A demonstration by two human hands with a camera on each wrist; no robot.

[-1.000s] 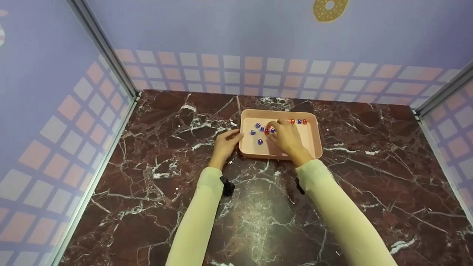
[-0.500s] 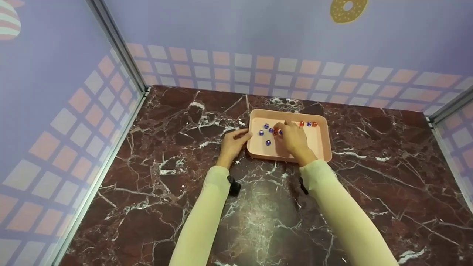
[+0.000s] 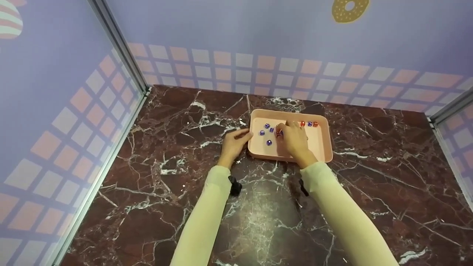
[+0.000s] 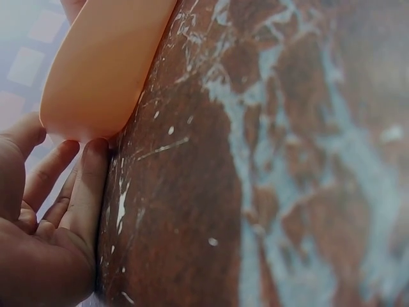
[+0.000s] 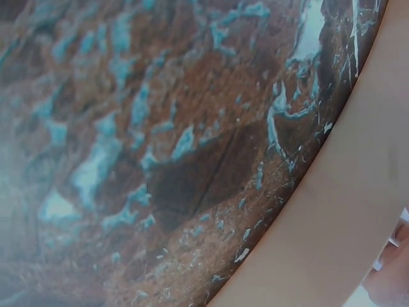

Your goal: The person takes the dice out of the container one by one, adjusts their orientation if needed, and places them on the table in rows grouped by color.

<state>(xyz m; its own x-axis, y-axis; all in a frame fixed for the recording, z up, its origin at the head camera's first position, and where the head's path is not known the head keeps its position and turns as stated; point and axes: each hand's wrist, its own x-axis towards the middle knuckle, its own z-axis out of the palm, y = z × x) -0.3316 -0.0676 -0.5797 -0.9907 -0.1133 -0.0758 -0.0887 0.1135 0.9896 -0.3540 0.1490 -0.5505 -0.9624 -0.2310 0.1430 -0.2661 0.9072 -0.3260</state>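
Observation:
A shallow peach-coloured tray (image 3: 255, 147) with dice in it sits on the dark marbled table. My left hand (image 3: 232, 147) is at the tray's left end; in the left wrist view its fairly straight fingers touch the outside of the end wall. Inside the tray, my right hand (image 3: 295, 138) has curled fingers pinching a red die (image 3: 278, 134), partly hidden by them. Beside that die, a blue die shows under the fingers. Several blue dice (image 3: 269, 142) lie loose to the left. Along the far wall, a red die (image 3: 303, 123), a blue die (image 3: 309, 124) and another red die (image 3: 315, 124) form a row.
Printed panels (image 3: 236, 37) stand behind and at both sides of the marbled table (image 3: 184, 122). The tray wall (image 5: 332, 185) crosses the right wrist view and hides most of the right hand. Dark wrist straps (image 3: 235, 186) sit at the sleeve cuffs.
The head view has shifted, so the scene sits farther right. The red die at my right fingertips has moved slightly right, away from the loose blue dice. My left hand stays against the tray.

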